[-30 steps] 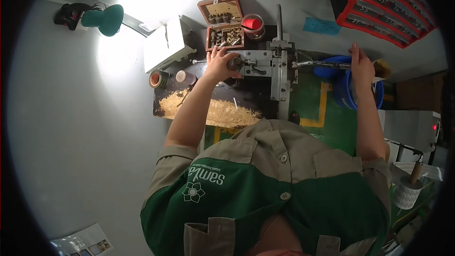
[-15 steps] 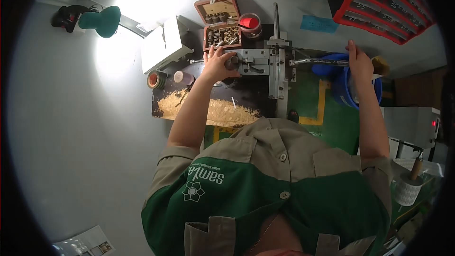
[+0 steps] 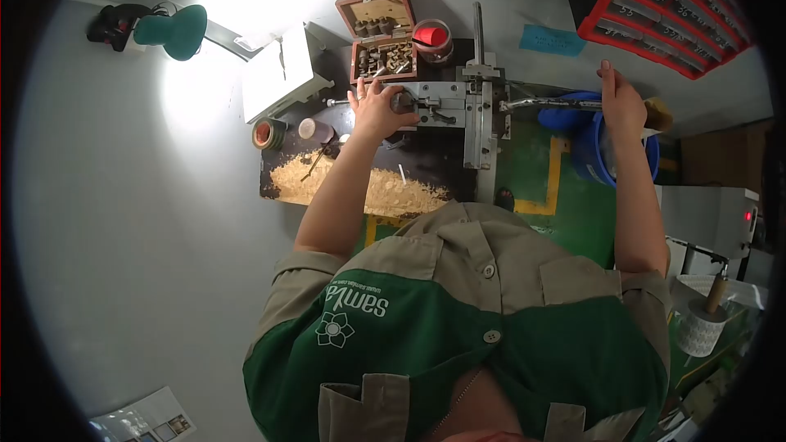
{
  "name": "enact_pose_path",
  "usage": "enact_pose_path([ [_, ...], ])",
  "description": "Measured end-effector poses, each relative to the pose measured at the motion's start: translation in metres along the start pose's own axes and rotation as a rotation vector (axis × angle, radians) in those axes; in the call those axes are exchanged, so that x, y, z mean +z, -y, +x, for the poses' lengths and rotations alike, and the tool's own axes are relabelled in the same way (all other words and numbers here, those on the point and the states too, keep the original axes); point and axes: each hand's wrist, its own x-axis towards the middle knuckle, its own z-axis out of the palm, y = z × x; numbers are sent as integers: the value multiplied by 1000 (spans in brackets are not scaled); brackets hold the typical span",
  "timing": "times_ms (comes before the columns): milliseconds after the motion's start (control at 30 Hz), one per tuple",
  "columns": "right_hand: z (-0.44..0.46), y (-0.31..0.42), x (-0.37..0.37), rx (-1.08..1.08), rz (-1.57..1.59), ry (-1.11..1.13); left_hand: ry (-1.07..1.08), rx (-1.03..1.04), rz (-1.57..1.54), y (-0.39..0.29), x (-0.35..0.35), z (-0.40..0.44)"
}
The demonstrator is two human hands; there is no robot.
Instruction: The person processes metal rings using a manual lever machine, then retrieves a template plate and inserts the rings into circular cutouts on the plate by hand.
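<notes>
A grey metal bench device [image 3: 446, 98] with a slide and a tall upright bar stands on the dark worktable. At its left end, my left hand [image 3: 378, 112] curves around a dark round metal part [image 3: 401, 102], thumb on the near side and fingers on the far side. A long metal lever [image 3: 557, 105] extends to the right from the device. My right hand [image 3: 625, 108] is closed at the lever's outer end, thumb pointing up; its other fingers are mostly hidden.
Behind the device are an open wooden box [image 3: 385, 61] of small metal pieces and a jar with something red [image 3: 431, 38]. A tape roll [image 3: 268, 134] and cup [image 3: 315, 131] stand left. Blue bins [image 3: 594, 151] sit under my right hand; red labelled drawers [image 3: 655, 16] hang at upper right.
My left hand has shifted very slightly at the round part. My right hand stays at the lever's end, with almost no movement.
</notes>
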Motion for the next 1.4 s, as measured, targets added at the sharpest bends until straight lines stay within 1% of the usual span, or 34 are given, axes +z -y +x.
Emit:
enact_pose_path([
  [167, 1, -7, 5, 23, -8, -12, 12, -31, 1, -2, 2, 1],
  [233, 3, -23, 18, 17, -31, -20, 18, -51, -9, -2, 2, 1],
  [267, 6, -39, 32, 70, -75, -5, 3, -48, -12, -1, 4, 0],
  [300, 6, -43, 33, 55, -75, -21, 15, -50, -7, -1, 2, 0],
  [367, 12, -36, 24, 101, -225, 127, -4, -47, -3, -3, 2, -1],
  [400, 8, -32, 16, 72, -99, 119, 9, -48, -13, -2, 3, -1],
  [433, 5, -32, 16, 24, -21, 46, 15, -56, -25, -1, 3, -1],
  [500, -1, -30, 24, 67, -58, 2, -1, -55, -30, 1, 5, -1],
  [533, 12, -44, 31, 120, -233, 128, -12, -45, -38, 4, 9, 1],
  [567, 12, -39, 28, 84, -138, 74, -37, -34, -30, 2, 6, 0],
  [600, 17, -34, 19, 115, -161, 204, -35, -33, -25, 2, 6, -1],
  [633, 13, -35, 17, 19, -16, 101, -34, -31, -21, 2, 4, -1],
  [667, 6, -26, 14, 5, 28, 29, 10, -50, -37, 0, -1, -1],
  [700, -2, -16, 11, 35, 16, -4, -5, -52, -36, 0, 1, -2],
  [733, 4, -26, 22, 120, -146, 48, -26, -53, -41, 3, 7, -2],
  [767, 10, -27, 19, 139, -245, 138, -53, -52, -50, 2, 6, 0],
  [800, 11, -25, 15, 141, -162, 144, -36, -52, -39, 1, 4, -2],
  [867, 6, -27, 11, 18, 38, 74, -28, -40, -35, 0, 2, -4],
  [900, -2, -18, 12, -7, 52, -60, -28, -35, -35, -1, 1, -2],
  [933, -1, -18, 17, 73, -70, -27, -32, -36, -30, 4, 7, 0],
  [967, 6, -21, 19, 113, -216, 70, 48, -10, 5, 4, -1, 2],
  [1000, 2, -26, 20, 30, -101, -4, 75, 37, 33, 6, -6, 6],
  [1067, 2, -28, 21, 43, -133, 28, 108, 157, 64, 20, -5, 15],
  [1100, 3, -31, 23, 52, -147, 25, 149, 207, 17, 20, -11, 19],
  [1167, 2, -30, 23, 73, -135, 21, 260, 299, 137, 22, -22, 28],
  [1267, 6, -30, 22, 63, -131, 59, 254, 360, 117, 31, -21, 37],
  [1333, 9, -32, 21, 29, -31, 11, 234, 362, 116, 33, -21, 36],
  [1400, -3, -15, 11, -26, 0, -32, 201, 344, 94, 35, -17, 33],
])
